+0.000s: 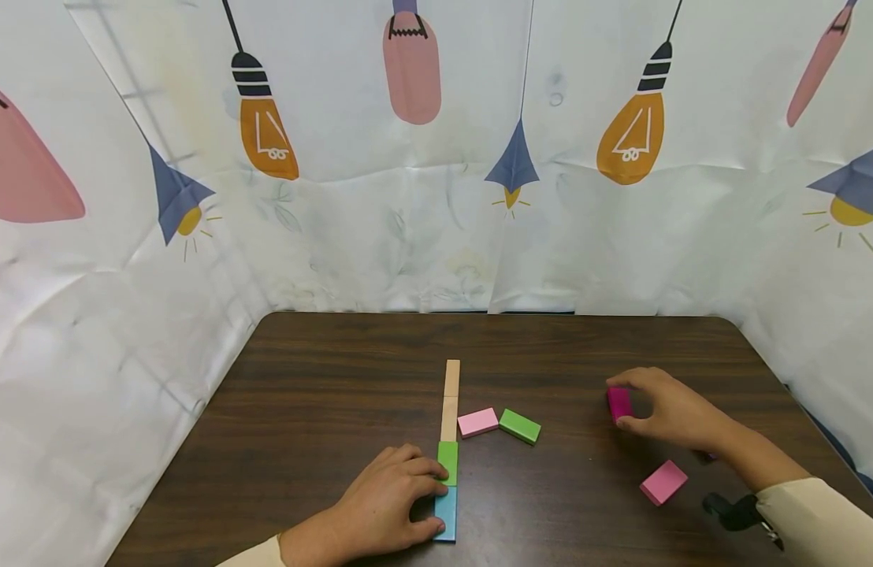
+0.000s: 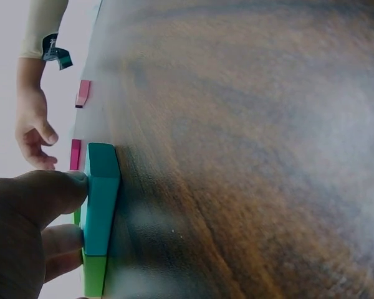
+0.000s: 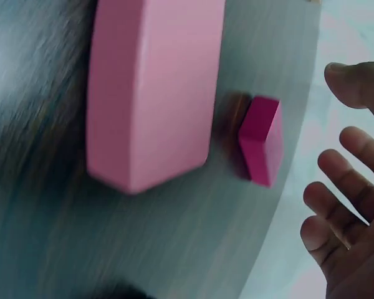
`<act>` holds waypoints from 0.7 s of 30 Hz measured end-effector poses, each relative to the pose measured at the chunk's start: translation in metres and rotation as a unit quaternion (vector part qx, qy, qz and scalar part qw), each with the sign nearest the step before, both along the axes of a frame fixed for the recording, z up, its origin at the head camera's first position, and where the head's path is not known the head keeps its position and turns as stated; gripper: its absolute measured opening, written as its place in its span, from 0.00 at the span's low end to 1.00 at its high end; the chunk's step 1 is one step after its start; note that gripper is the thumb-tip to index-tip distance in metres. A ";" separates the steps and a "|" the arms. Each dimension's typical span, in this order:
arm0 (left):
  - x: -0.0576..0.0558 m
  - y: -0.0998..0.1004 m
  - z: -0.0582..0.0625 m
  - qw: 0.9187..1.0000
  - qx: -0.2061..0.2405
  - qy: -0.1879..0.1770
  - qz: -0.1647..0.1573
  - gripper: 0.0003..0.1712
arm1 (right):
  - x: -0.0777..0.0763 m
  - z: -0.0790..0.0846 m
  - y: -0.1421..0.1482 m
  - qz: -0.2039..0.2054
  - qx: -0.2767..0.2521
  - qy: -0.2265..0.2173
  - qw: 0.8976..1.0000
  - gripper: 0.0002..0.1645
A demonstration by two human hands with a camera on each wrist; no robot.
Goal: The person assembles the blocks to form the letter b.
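The block row [image 1: 447, 453] ran straight toward the printed white cloth [image 1: 451, 236], lying near the middle of the dark table [image 1: 323, 378]. The right hand [image 1: 670, 409], thumb and fingers spread, grasped nothing; it hovered near the magenta block [image 1: 619, 405], apart from it in the wrist views. The left hand [image 1: 387, 500] clenched nothing either, its extended fingers touching the row's left side at the blue block [image 1: 446, 512] and the green block [image 1: 447, 463]; two tan blocks [image 1: 452, 378] formed the far end. A pink block [image 1: 664, 483] sat near the right wrist; smaller in view, a second pink block [image 1: 478, 423] and a loose green block [image 1: 519, 426] lay right of the row.
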State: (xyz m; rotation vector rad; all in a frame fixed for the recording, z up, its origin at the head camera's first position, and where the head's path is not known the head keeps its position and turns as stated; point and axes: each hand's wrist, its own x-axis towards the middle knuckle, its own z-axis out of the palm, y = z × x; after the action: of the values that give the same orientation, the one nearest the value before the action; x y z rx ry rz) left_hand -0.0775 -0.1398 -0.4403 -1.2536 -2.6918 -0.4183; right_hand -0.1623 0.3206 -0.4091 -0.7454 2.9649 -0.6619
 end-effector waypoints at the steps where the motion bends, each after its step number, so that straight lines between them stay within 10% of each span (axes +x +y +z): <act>1: 0.000 0.000 0.000 1.000 0.000 -0.001 0.000 0.19 | 0.000 0.000 0.002 -0.001 -0.001 0.000 1.000 0.35; 21: 0.001 0.000 0.001 1.000 -0.003 -0.010 0.003 0.19 | -0.010 -0.019 0.020 -0.022 0.018 -0.035 0.999 0.39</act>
State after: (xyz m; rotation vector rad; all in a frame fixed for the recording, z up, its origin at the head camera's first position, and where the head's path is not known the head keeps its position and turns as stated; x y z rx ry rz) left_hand -0.0767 -0.1396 -0.4391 -1.2495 -2.7151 -0.4239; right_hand -0.1726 0.3407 -0.4277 -0.6431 2.9296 -0.6205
